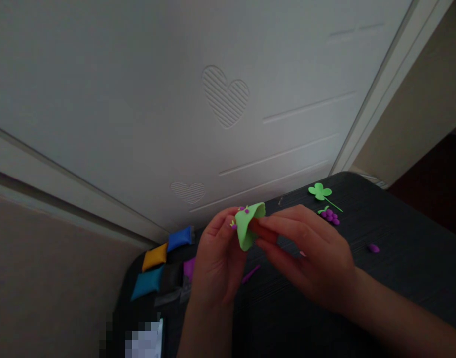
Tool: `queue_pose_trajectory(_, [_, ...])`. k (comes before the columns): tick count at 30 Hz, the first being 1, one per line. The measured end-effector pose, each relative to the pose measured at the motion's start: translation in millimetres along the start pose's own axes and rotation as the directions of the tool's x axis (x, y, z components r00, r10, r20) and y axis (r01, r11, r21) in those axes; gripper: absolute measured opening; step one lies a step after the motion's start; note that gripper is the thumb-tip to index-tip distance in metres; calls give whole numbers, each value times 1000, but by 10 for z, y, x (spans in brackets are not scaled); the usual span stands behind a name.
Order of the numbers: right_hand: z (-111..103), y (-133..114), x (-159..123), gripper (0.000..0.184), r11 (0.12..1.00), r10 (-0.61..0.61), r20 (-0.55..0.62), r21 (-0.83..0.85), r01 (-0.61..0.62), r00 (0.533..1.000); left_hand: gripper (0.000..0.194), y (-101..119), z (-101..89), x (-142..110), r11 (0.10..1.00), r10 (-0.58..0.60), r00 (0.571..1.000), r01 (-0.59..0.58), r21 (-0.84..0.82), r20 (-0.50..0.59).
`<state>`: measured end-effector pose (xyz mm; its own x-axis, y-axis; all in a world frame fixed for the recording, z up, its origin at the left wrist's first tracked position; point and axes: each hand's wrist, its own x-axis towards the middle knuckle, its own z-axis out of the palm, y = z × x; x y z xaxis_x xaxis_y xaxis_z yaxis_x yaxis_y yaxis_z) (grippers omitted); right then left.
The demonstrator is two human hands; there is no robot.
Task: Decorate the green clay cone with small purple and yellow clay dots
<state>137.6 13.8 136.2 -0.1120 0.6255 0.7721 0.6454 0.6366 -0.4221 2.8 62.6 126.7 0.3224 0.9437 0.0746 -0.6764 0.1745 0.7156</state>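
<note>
Packets, small, soft, teal, yellow, blue [155, 258]: left on black table [407, 288] | left hand [220, 263]: fingers gripping cupped, light-green clay-like piece [244, 226], purple-dotted, raised at centre | right hand [317, 258]: fingertips at its open side, pinch uncertain | green four-lobed clover [319, 191], purple grape-like cluster [330, 215]: far right

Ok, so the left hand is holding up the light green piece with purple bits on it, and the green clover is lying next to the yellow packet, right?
Not quite: the head view shows the green clover beside the purple cluster, on the far right from the yellow packet. The left hand does hold up the light green piece with purple bits.
</note>
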Motion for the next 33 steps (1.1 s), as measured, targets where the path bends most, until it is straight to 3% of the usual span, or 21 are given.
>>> queue_pose_trajectory(6, [1,4,-7,43,999,-30,-23,-32,29,999,10,14,4,-5,998,-1,1000,2,-60,29])
queue_pose_trajectory(17, [31,50,22,36,989,-54,-10,-136,52,998,12,19,47,-3,996,30,999,-29,84,-13])
queue_pose_trajectory(33, [71,109,26,31,988,-56,33,-145,60,998,11,42,-10,-2,972,28,998,-16,235,-47])
